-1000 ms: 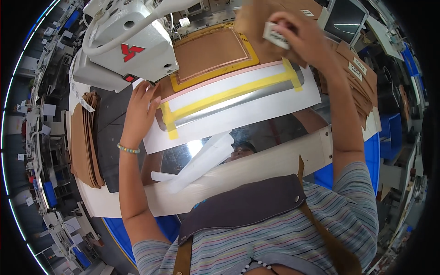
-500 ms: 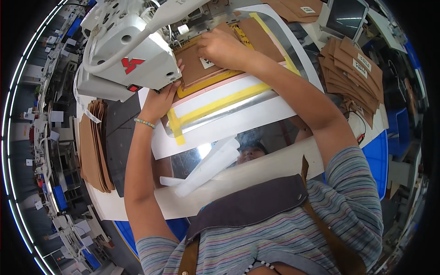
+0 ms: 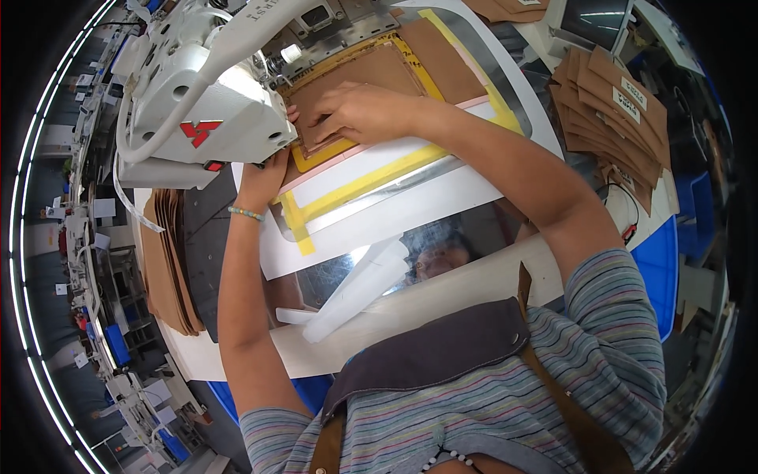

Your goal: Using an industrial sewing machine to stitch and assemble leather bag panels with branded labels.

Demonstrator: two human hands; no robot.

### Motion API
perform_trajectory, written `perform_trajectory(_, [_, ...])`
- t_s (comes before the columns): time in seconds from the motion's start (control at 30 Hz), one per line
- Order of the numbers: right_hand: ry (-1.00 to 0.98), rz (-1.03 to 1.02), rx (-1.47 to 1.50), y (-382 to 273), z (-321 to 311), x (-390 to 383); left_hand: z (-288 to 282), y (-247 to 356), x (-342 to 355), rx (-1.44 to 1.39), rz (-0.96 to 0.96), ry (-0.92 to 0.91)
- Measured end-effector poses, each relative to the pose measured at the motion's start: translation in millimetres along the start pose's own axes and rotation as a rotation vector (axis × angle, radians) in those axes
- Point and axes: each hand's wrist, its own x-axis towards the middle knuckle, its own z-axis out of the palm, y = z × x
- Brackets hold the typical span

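A brown fabric panel lies flat inside a yellow-edged template frame, which rests on a white sheet with strips of yellow tape. My right hand lies over the near part of the panel, palm down, fingers loosely stretched and holding nothing. At the left edge of the frame is my left hand, wearing a beaded bracelet. The white sewing machine head hides part of it; the fingertips that show beyond the head are apart from the thumb.
Brown fabric pieces are stacked at the left and the right. A second brown piece lies beside the frame. White strips rest on a shiny plate near me. A screen stands at the far right.
My right hand has drawn back toward me from the panel's far part, and the white label there no longer shows. My left hand remains by the frame's left edge. The view has shifted slightly.
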Motion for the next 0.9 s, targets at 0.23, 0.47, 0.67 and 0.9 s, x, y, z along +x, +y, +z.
perform_trajectory(0.23, [-0.022,-0.053,-0.014,-16,11,16,-18,-91,-42,0.235,-0.035,0.206])
perform_trajectory(0.47, [-0.015,0.054,0.02,-10,8,4,-5,-2,10,-0.08,0.029,0.001])
perform_trajectory(0.67, [-0.015,0.033,0.048,-15,8,11,-11,-4,7,0.228,0.068,-0.011])
perform_trajectory(0.9, [0.006,0.033,0.032,-12,7,11,-19,-8,17,0.029,0.125,-0.019])
